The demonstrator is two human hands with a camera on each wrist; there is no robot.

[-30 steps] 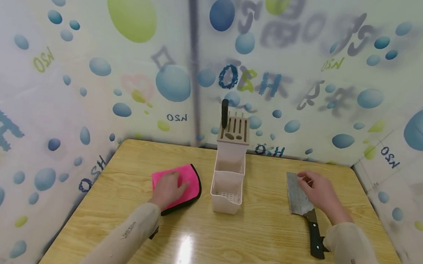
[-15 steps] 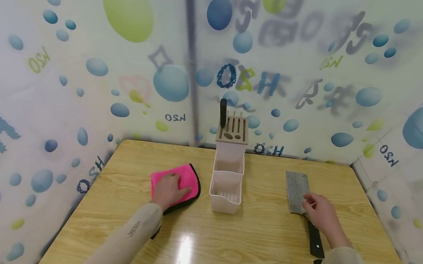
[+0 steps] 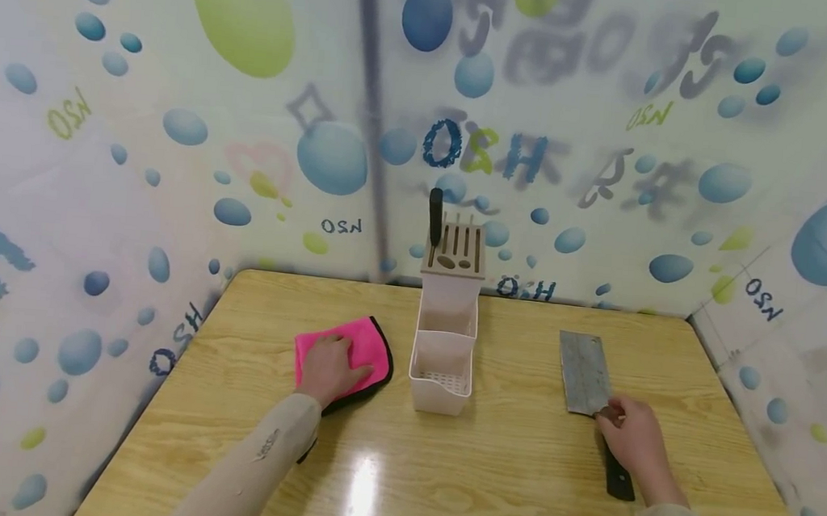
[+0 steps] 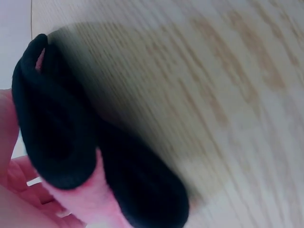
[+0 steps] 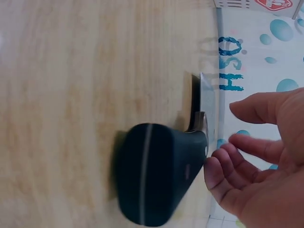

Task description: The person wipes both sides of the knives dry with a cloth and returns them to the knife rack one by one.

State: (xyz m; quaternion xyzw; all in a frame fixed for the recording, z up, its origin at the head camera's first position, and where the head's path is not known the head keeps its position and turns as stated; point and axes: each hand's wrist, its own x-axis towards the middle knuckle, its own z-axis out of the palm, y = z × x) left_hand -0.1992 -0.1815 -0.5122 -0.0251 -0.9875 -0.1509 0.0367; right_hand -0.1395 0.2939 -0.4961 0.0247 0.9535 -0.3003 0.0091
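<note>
A pink cloth [image 3: 359, 337] with a black edge lies folded on the table, left of centre. My left hand [image 3: 328, 366] rests on it; in the left wrist view the black folds [image 4: 59, 137] hide part of the fingers. Over on the right lies a cleaver, its grey blade [image 3: 583, 373] pointing away and its black handle [image 3: 618, 473] towards me. Above the spot where blade meets handle is my right hand [image 3: 634, 437]. The right wrist view shows its thumb and bent fingers [image 5: 251, 147] apart, with nothing between them, beside the cleaver handle [image 5: 159, 173].
Mid-table stands a white knife holder [image 3: 444, 358] with slots on top and open compartments in front. One black-handled tool [image 3: 435, 216] is upright in a slot. Patterned walls [image 3: 584, 126] close in the back and sides of the wooden table [image 3: 498, 475].
My right hand has moved from over the blade's far end back towards me, to the cleaver's handle. The left hand stays on the pink cloth. The head view has shifted slightly.
</note>
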